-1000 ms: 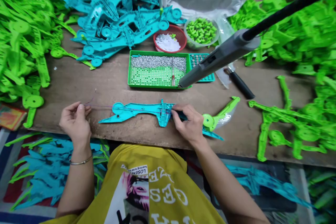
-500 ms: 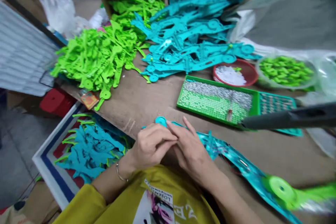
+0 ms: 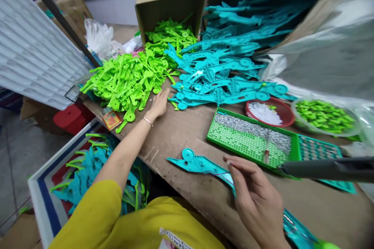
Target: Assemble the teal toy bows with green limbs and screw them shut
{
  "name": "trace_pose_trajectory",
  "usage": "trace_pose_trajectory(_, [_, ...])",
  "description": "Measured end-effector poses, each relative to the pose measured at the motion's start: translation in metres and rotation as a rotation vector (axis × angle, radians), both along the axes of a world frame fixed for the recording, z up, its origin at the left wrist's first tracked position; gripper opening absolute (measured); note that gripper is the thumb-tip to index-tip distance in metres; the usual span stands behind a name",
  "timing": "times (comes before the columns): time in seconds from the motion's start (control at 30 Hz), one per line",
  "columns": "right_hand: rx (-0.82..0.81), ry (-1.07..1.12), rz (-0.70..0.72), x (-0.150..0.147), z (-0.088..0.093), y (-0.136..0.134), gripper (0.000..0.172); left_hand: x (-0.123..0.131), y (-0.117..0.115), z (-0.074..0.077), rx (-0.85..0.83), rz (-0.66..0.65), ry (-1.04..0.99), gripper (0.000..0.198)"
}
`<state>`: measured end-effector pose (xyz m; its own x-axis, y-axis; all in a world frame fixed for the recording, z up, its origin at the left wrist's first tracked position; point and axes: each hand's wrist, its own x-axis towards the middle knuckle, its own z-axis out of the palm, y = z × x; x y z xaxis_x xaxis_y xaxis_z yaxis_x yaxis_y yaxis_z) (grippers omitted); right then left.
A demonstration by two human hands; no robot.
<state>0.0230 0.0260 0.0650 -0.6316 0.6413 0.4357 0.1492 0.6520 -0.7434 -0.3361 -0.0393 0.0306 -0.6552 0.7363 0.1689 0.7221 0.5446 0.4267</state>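
Observation:
My left hand [image 3: 159, 104] is stretched out across the table, fingers extended and flat, touching the edge of the pile of green plastic parts [image 3: 128, 79]. My right hand [image 3: 254, 198] rests on a teal plastic part [image 3: 198, 163] at the near edge of the table, its thumb and forefinger pinched on a thin purple string [image 3: 220, 173] that runs along the part.
A pile of teal parts [image 3: 224, 74] lies at the back, beside a cardboard box [image 3: 169, 7]. A green tray of screws [image 3: 251, 138], a red bowl [image 3: 270, 111], a bowl of green pieces [image 3: 324, 116] and a grey hanging tool [image 3: 327, 169] sit to the right. More parts lie on the floor tray [image 3: 87, 167].
My left hand has left the teal part and reached out to the green pile. My head has turned left. My right hand stays on the teal part.

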Motion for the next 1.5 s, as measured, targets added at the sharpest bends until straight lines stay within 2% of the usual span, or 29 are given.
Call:
trace_pose_trajectory(0.07, [-0.001,0.005,-0.038,0.003,0.000,0.001,0.012,-0.012,0.001,-0.004,-0.076,0.014,0.013,0.074])
trace_pose_trajectory(0.13, [0.009,-0.009,-0.089,0.008,-0.001,0.004,0.015,-0.009,-0.006,-0.010,-0.129,0.024,0.038,0.071])
trace_pose_trajectory(0.3, [-0.019,-0.099,-0.185,0.024,-0.008,0.015,0.025,0.032,-0.041,-0.014,-0.213,0.108,0.100,0.055])
trace_pose_trajectory(0.4, [-0.045,-0.126,-0.179,0.025,-0.014,0.019,0.028,0.049,-0.056,-0.006,-0.262,0.142,0.083,0.038])
trace_pose_trajectory(0.5, [-0.012,-0.120,-0.147,0.020,-0.012,0.018,0.025,0.048,-0.061,0.006,-0.311,0.107,-0.009,0.018])
trace_pose_trajectory(0.6, [0.026,-0.094,-0.096,0.016,-0.006,0.015,0.020,0.046,-0.062,0.015,-0.349,0.054,-0.177,0.010])
trace_pose_trajectory(0.67, [0.011,-0.089,-0.070,0.015,-0.003,0.014,0.017,0.052,-0.062,0.017,-0.353,0.008,-0.317,0.014])
trace_pose_trajectory(0.8, [0.003,-0.183,-0.008,0.007,-0.012,0.013,0.013,0.081,-0.059,0.013,-0.278,-0.056,-0.580,0.018])
trace_pose_trajectory(0.9, [0.115,-0.239,0.122,-0.007,-0.029,0.007,0.010,0.105,-0.053,0.008,-0.176,-0.038,-0.718,0.019])
trace_pose_trajectory(0.97, [0.177,-0.276,0.174,-0.015,-0.043,0.000,0.010,0.118,-0.048,0.004,-0.088,-0.003,-0.819,0.022])
trace_pose_trajectory(1.1, [0.200,-0.355,0.180,-0.018,-0.065,-0.009,0.010,0.141,-0.042,-0.009,0.201,0.147,-1.033,0.039])
trace_pose_trajectory(1.23, [0.182,-0.330,0.175,-0.013,-0.075,-0.011,0.009,0.155,-0.039,-0.022,0.295,0.206,-1.015,0.046])
trace_pose_trajectory(1.37, [0.162,-0.317,0.172,-0.012,-0.076,-0.010,0.009,0.163,-0.038,-0.029,0.371,0.213,-0.954,0.055])
trace_pose_trajectory(1.5, [0.154,-0.302,0.140,-0.010,-0.080,-0.011,0.012,0.172,-0.040,-0.028,0.326,0.151,-0.678,0.060])
